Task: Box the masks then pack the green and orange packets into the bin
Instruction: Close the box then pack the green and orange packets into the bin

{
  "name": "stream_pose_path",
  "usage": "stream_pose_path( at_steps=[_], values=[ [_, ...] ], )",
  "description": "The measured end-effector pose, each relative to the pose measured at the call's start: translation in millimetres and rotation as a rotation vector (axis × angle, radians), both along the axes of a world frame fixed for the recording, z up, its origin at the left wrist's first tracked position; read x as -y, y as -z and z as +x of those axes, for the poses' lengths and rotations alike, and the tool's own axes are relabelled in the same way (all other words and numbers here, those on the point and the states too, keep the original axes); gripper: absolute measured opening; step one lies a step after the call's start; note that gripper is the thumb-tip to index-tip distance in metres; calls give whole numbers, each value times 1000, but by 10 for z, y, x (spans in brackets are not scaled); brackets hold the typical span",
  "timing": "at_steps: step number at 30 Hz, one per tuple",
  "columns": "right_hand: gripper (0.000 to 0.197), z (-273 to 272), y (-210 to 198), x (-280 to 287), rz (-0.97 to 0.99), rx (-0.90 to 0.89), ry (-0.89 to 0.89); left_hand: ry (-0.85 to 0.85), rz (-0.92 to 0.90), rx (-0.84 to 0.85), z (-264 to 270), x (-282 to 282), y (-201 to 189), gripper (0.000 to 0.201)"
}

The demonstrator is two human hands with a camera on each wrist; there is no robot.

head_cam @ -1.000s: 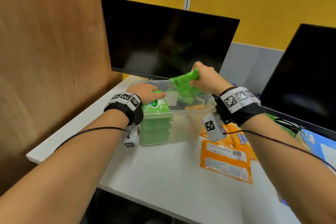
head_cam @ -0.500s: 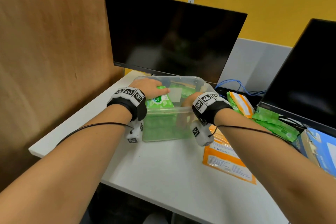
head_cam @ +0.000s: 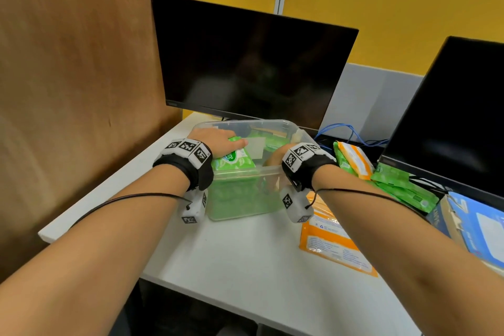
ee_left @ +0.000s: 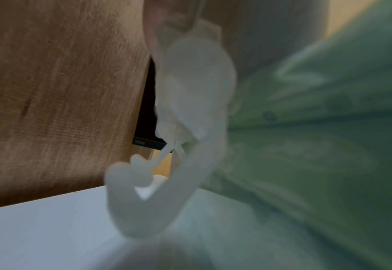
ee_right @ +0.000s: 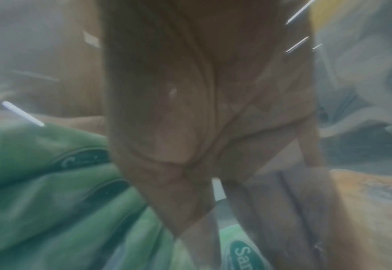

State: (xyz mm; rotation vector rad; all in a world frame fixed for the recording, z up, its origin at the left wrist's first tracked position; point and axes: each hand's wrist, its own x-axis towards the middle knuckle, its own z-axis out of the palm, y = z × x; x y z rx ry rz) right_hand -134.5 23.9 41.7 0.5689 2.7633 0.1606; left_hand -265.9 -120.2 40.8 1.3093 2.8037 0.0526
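Bin (head_cam: 246, 124): a clear, rounded-corner plastic tub is set on the white desk (head_cam: 245, 259), just in front of the left monitor (head_cam: 245, 63). Green packets (head_cam: 240, 199), soft and crinkled, are stacked inside against the near wall and are seen as a green blur through it. The top packet (head_cam: 236, 159) is glossy green film with a dark oval logo.

The left hand (head_cam: 218, 140) is laid palm-down on the top packet at the left end of the bin, fingers extended and flat. The right hand (head_cam: 275, 157) is lowered inside the bin at its right end; in the right wrist view the fingers (ee_right: 167, 109) are seen close above green film, but whether anything is gripped cannot be told because of blur.

Outside the bin, to its right, a flat orange packet (head_cam: 327, 243) with white print lies on the desk under the right forearm. An orange-and-green packet (head_cam: 351, 158) is propped further back, and more green packets (head_cam: 403, 188) lie below the right monitor (head_cam: 450, 117). A blue box (head_cam: 477, 224) is seen at the right edge. A wood-grain panel (head_cam: 68, 90) bounds the desk on the left
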Motion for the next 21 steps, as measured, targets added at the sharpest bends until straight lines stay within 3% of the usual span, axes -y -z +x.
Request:
stream_pose_path(
  at_steps=[2, 3, 5, 6, 8, 12, 14, 16, 18, 19, 21],
  values=[
    [39, -111, -29, 72, -170, -50, 27, -17, -16, 5, 1, 23, -7, 71],
    [31, -150, -69, 99, -325, -184, 77, -27, -18, 10, 2, 47, -11, 71],
    [17, -204, -182, 36, -690, -594, 208, -53, -6, 31, -35, 112, -1, 71],
    [20, -197, -257, -41, -808, -806, 278, -59, 12, 44, -69, 152, 11, 71],
    [22, -185, -360, -258, -908, -1087, 323, -56, 43, 49, -122, 213, 32, 71],
    [23, -92, -416, -620, -785, -1367, 477, -35, 15, 12, -126, 176, 10, 69],
    [26, -71, -293, -784, -911, -1275, 628, -25, -10, 0, -135, 139, -14, 70],
    [20, -12, -43, -902, -1019, -966, 656, -13, -28, -3, -178, 117, -29, 70],
    [14, 98, 194, -944, -738, -569, 566, 3, -34, 8, -225, 110, -36, 70],
    [21, 121, 283, -938, -596, -531, 533, 10, -33, 17, -239, 115, -44, 69],
    [25, 83, 367, -914, -502, -579, 458, 17, -29, 26, -248, 129, -60, 67]
  ],
)
